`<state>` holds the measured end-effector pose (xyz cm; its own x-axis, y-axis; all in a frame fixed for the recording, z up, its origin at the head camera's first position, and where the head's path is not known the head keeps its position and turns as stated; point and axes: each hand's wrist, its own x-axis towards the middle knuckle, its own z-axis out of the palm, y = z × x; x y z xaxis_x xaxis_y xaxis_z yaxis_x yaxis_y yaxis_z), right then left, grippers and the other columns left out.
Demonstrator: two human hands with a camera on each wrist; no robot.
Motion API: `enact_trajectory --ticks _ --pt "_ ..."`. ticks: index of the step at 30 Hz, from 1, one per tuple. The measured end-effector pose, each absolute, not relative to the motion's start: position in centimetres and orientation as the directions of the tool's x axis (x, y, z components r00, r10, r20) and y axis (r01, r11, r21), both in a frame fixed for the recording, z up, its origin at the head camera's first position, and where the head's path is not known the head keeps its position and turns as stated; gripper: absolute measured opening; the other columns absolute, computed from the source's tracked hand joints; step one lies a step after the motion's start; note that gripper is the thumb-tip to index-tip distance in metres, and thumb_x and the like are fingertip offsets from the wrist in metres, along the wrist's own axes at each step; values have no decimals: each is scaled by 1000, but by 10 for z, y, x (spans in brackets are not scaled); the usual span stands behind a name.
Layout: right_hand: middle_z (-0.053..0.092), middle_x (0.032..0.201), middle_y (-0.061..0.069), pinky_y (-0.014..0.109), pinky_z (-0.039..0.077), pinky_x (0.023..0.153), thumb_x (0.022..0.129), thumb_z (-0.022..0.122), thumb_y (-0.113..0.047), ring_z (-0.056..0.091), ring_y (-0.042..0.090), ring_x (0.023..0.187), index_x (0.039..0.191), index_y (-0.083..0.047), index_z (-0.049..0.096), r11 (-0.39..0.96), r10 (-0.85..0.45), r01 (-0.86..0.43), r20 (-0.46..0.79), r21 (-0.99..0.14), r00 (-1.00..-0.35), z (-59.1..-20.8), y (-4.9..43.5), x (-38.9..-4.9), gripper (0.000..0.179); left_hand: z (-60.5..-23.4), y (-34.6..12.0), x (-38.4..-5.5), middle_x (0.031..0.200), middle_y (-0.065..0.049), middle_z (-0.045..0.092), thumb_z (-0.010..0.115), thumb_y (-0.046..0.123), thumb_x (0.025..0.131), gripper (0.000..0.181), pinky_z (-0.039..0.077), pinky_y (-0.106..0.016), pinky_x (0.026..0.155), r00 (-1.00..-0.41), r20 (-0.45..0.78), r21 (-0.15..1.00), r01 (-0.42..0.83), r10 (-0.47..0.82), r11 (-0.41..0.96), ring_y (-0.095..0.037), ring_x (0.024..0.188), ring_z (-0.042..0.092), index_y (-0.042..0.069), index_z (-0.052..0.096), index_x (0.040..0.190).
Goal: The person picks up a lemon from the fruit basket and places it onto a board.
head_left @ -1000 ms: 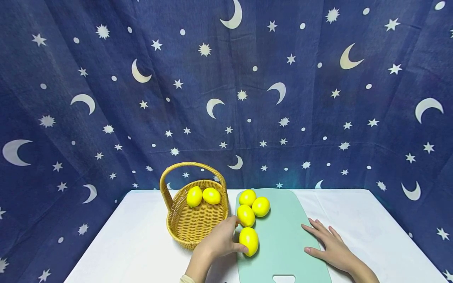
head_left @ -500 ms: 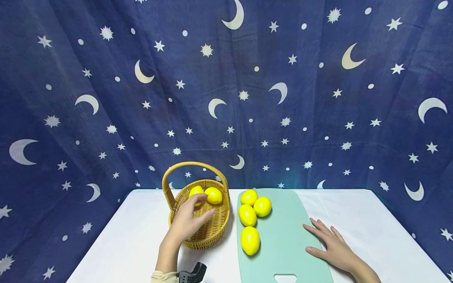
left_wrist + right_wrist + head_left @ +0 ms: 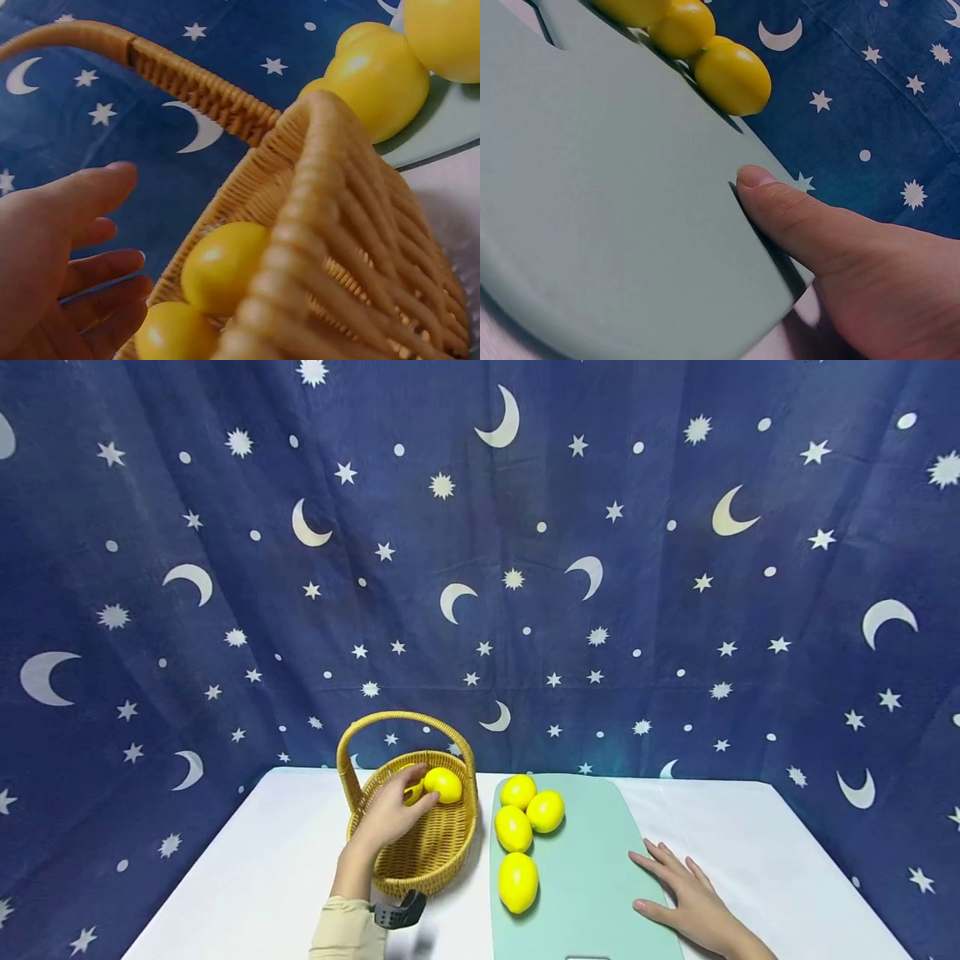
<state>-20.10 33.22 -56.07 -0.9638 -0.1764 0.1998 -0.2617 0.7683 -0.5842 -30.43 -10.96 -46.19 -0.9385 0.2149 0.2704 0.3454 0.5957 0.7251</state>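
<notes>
My left hand (image 3: 388, 814) is inside the handled wicker basket (image 3: 423, 878), fingers loosely bent beside two yellow lemons. One lemon (image 3: 444, 785) shows by the fingertips and thumb; the other (image 3: 409, 795) is mostly hidden behind the hand. In the left wrist view, nothing lies between thumb and fingers of the left hand (image 3: 52, 255), and the two lemons sit against the basket wall. My right hand (image 3: 693, 897) rests, fingers spread, at the right edge of a pale green cutting board (image 3: 592, 877); its thumb (image 3: 795, 214) lies over that edge.
Several more lemons (image 3: 518, 883) lie along the board's left side, right of the basket. A white cloth (image 3: 247, 877) covers the table. The basket's tall handle (image 3: 405, 717) arches over its back half. Behind hangs a blue curtain (image 3: 525, 652) with moons and stars.
My left hand has gone from the front lemon on the board leftward into the basket, then a little further toward the lemons there. The right hand stays put; the head view has shifted slightly.
</notes>
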Motion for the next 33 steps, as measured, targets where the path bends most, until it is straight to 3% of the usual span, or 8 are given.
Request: enact_trajectory --ticks 1,5,7,10,13,19,26,33 --pt "38 148 21 63 5 110 79 69 -48 -8 -31 123 134 -19 54 769 -176 -262 202 -583 -964 -562 331 -201 64 -463 -110 -308 134 -20 54 67 25 88 58 44 -47 103 -939 258 724 344 227 598 -34 125 50 -2 47 135" --pt "39 147 20 62 5 111 79 70 -48 -7 -31 122 134 -19 55 770 -172 -265 211 -581 -962 -565 329 -201 64 -468 -110 -318 137 -20 51 67 29 88 64 39 -50 107 -948 203 689 316 245 652 -36 128 47 1 42 140" --pt "39 147 19 62 6 110 79 70 -49 -3 -21 133 134 -19 55 771 -169 -260 207 -581 -964 -565 328 -201 64 -471 -110 -322 139 -19 49 67 32 87 68 37 -51 108 -950 190 665 309 247 680 -37 129 45 2 40 142" --pt "38 148 19 62 7 111 79 69 -50 10 9 147 134 -20 55 775 -162 -239 181 -585 -970 -564 327 -202 64 -477 -110 -326 141 -21 47 67 32 87 72 35 -52 109 -951 176 663 305 254 683 -38 130 44 1 36 144" --pt "37 149 18 60 5 112 78 69 -51 24 36 142 134 -20 54 785 -155 -218 157 -579 -975 -564 326 -202 65 -484 -109 -328 143 -22 45 67 31 87 73 34 -51 110 -950 172 662 307 260 684 -39 132 42 1 34 145" --pt "38 149 19 54 0 116 78 69 -51 25 48 136 134 -20 54 792 -149 -213 158 -572 -976 -559 327 -201 66 -494 -106 -328 139 -21 46 71 22 85 64 34 -52 110 -933 204 651 356 298 670 -39 130 43 0 44 138" --pt "37 149 19 58 3 114 79 69 -51 25 46 137 135 -20 54 789 -160 -224 160 -572 -974 -557 327 -199 66 -496 -110 -323 132 -16 50 76 17 79 64 41 -49 104 -934 205 677 351 292 647 -33 123 49 3 49 135" --pt "36 149 18 52 -1 117 81 68 -49 6 -4 143 136 -22 52 792 -163 -246 194 -559 -967 -558 330 -198 64 -494 -106 -324 121 -15 49 77 14 79 67 49 -45 96 -923 163 696 358 350 623 -32 112 55 1 46 137"
